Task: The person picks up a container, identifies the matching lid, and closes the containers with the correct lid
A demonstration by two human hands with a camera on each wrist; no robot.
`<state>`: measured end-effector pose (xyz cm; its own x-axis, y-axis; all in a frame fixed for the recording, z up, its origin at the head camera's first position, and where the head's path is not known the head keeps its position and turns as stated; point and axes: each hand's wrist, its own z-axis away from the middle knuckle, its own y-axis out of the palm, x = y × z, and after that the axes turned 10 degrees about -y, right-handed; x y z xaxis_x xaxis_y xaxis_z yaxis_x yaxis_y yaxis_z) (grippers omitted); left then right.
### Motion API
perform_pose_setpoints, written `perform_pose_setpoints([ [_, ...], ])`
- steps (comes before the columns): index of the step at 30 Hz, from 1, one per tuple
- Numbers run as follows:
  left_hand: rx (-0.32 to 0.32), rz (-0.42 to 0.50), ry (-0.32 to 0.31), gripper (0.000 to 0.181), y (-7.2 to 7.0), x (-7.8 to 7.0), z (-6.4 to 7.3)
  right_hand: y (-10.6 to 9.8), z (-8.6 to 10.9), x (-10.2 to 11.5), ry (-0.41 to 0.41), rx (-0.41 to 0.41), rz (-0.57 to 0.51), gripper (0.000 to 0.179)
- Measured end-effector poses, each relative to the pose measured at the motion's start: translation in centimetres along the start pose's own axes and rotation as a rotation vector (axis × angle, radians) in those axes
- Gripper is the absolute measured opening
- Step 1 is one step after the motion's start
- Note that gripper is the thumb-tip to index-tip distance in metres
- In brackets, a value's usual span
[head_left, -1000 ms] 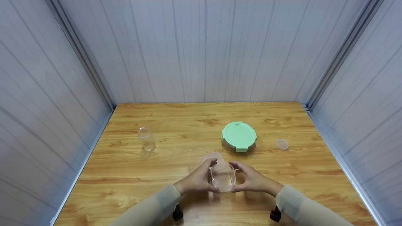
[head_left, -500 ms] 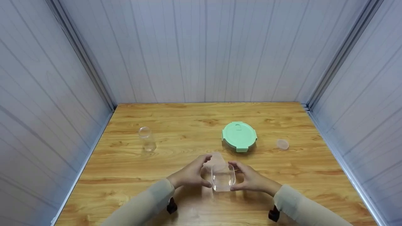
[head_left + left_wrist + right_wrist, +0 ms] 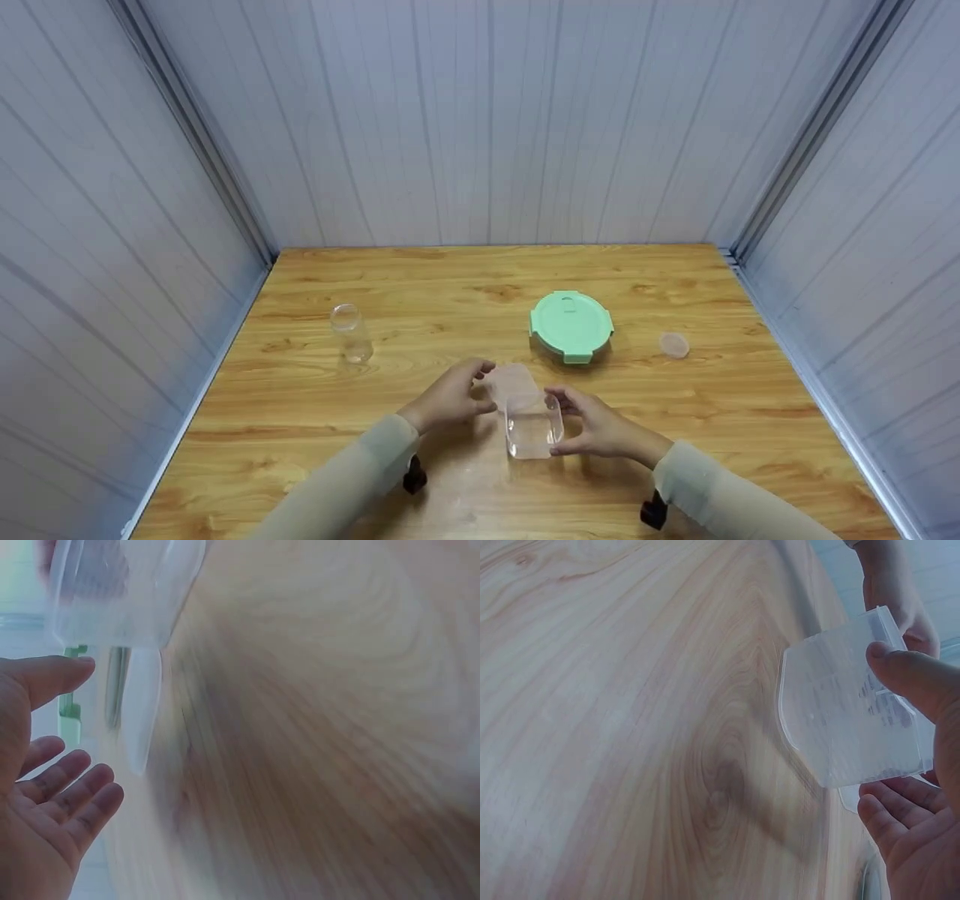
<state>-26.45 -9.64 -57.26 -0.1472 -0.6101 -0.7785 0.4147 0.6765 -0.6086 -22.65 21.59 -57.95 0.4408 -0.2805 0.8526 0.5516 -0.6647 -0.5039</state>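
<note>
A clear square plastic box [image 3: 531, 444] stands near the front middle of the table. My right hand [image 3: 600, 429] grips its right side, the thumb on the near wall and the fingers at the far corner; the right wrist view shows the box [image 3: 840, 709] between thumb and fingers. Just behind it, partly overlapped by it, lies a translucent lid [image 3: 511, 381] with rounded corners. My left hand [image 3: 448, 397] is at the lid's left edge with nothing in its grasp. In the left wrist view its thumb and fingers are spread apart beside the lid [image 3: 142, 709].
A round container with a mint-green clip lid [image 3: 571, 324] sits behind the box, slightly right. Farther right lies a small round translucent lid [image 3: 674, 345]. On the left stands a clear cylindrical jar [image 3: 351, 334]. Pale panel walls [image 3: 480, 135] enclose the wooden table [image 3: 420, 285].
My left hand has let go of the box's left side and moved left, then forward to the lid's edge. My right hand and the box have stayed nearly in place.
</note>
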Motion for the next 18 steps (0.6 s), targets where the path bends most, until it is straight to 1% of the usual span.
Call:
perform_pose_setpoints([
  [5,-0.006,0.012,-0.046,0.07,0.0,0.3,-0.9,0.0,0.0,-0.1,0.0,-0.002,-0.009,0.096],
  [10,-0.021,0.018,-0.072,0.077,0.2,0.6,-1.7,0.1,0.0,-0.2,-0.008,-0.003,-0.008,0.096],
  [15,-0.026,-0.009,-0.071,0.085,0.5,0.7,-2.6,0.0,0.0,-0.2,-0.008,-0.003,-0.016,0.096],
  [18,-0.019,-0.04,-0.057,0.088,0.7,0.7,-3.1,-0.1,0.1,-0.1,-0.005,-0.005,-0.018,0.096],
])
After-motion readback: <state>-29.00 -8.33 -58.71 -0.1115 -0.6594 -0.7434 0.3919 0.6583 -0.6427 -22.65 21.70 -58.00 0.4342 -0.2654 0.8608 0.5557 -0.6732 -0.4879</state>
